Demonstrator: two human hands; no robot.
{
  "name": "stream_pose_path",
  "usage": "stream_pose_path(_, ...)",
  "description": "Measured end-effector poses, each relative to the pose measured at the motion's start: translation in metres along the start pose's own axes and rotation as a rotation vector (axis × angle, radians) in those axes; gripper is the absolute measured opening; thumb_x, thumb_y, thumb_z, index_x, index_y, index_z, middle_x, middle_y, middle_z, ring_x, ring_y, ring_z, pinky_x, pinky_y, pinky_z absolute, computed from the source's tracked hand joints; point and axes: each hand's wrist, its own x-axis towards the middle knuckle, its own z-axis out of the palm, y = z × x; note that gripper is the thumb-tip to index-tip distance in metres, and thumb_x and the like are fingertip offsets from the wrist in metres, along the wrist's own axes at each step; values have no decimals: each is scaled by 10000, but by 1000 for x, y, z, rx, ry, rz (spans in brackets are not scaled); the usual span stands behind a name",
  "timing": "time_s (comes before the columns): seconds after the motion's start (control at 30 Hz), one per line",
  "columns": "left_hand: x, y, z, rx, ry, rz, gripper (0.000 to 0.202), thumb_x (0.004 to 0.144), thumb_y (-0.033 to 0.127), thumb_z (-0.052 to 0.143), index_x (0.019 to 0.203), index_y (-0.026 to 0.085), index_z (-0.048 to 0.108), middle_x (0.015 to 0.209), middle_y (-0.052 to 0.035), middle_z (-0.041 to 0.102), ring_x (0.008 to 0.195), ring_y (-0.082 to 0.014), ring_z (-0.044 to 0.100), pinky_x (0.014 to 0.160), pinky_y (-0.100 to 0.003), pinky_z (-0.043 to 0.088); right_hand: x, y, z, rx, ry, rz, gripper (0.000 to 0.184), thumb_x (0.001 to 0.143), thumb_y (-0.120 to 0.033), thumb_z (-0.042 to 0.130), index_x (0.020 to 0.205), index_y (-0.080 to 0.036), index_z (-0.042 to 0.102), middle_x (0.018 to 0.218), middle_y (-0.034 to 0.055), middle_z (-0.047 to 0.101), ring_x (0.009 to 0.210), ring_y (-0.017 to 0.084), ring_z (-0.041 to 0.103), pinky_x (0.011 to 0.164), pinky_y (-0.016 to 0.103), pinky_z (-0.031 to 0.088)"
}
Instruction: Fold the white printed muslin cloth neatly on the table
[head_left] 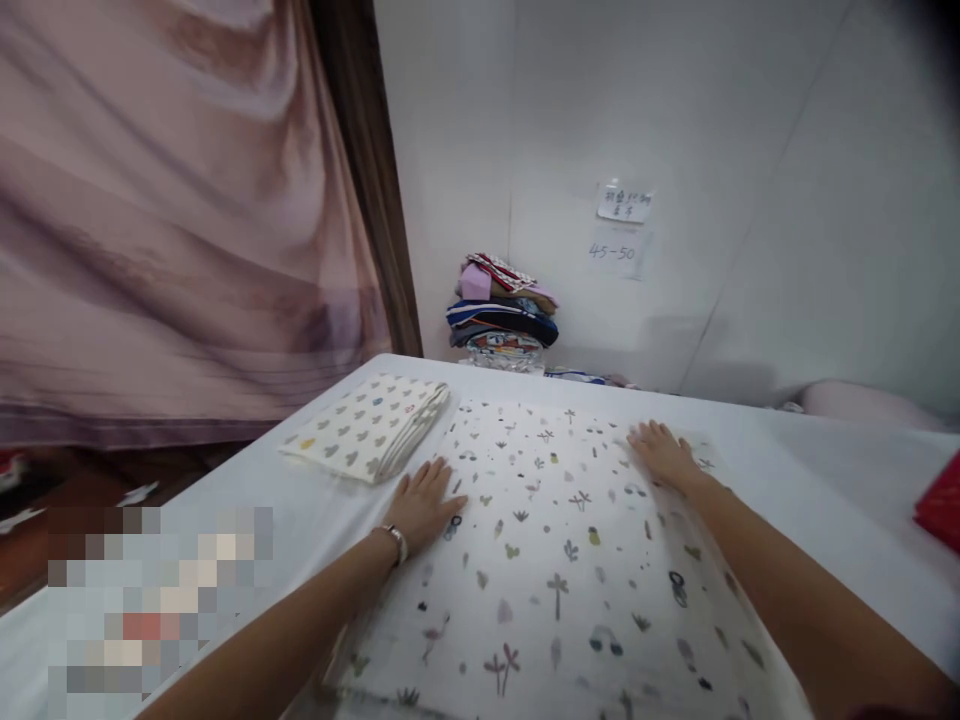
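Note:
A white cloth with small printed figures (555, 540) lies spread flat on the white table (825, 500). My left hand (424, 505) rests flat on its left edge, fingers stretched out, a bracelet at the wrist. My right hand (664, 452) lies flat near the cloth's far right corner, fingers spread. Neither hand holds anything. A folded cloth with small heart prints (367, 427) sits just left of the spread one, beyond my left hand.
A stack of folded colourful clothes (502, 310) stands against the white wall behind the table. A pink curtain (172, 220) hangs at the left. Paper notes (622, 225) are stuck on the wall. Something red (941, 510) lies at the right edge.

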Motion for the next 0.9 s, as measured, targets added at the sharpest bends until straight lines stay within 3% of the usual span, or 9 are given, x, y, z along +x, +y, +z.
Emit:
stream_pose_path(0.17,38,14,-11,7,117,76,742,842,667,222,1409,200,326,1518,-60,191,1403,-265,106,1122,-488,102,0,-15,11,-48,2,-118,618,906,-520,198,1415,-181,293,1514,78,173,1385,271,113,1072,539,192)
stream_pose_path(0.3,72,12,-5,-6,45,57,784,835,672,202,1427,164,282,1530,-74,129,1405,-278,75,1121,-489,67,13,-17,18,-23,-11,-97,616,906,-531,192,1412,-200,309,1514,73,175,1379,282,137,1062,554,195)
stream_pose_path(0.47,80,0,7,-72,-8,25,803,822,681,180,1446,178,226,1538,-60,65,1407,-281,43,1114,-492,95,18,-17,17,-1,-29,-51,608,907,-527,215,1421,-213,295,1518,62,162,1381,274,136,1069,548,186)
stream_pose_path(0.6,81,0,1,-129,-24,11,776,818,679,201,1432,209,263,1536,-56,94,1408,-264,54,1117,-469,97,-1,-15,6,34,-36,-28,616,917,-525,171,1429,-201,276,1518,74,156,1387,261,122,1073,543,185)
stream_pose_path(0.67,82,0,-5,-164,-31,-14,730,840,642,187,1426,214,273,1532,-64,127,1404,-251,102,1110,-455,134,-21,-4,3,27,0,-47,614,921,-519,152,1431,-199,270,1519,70,150,1391,255,104,1078,546,170)
stream_pose_path(0.77,74,-3,-12,-194,-23,-14,713,865,591,159,1435,173,242,1526,-92,150,1398,-234,141,1101,-425,181,-64,34,9,1,31,-20,603,916,-515,194,1423,-201,286,1509,63,195,1389,249,120,1086,535,175)
stream_pose_path(0.9,33,-14,-7,-138,8,65,727,840,608,254,1424,176,282,1521,-89,169,1399,-253,131,1105,-460,164,-137,102,26,62,76,108,623,875,-500,326,1405,-174,325,1475,82,283,1368,258,206,1076,476,272)
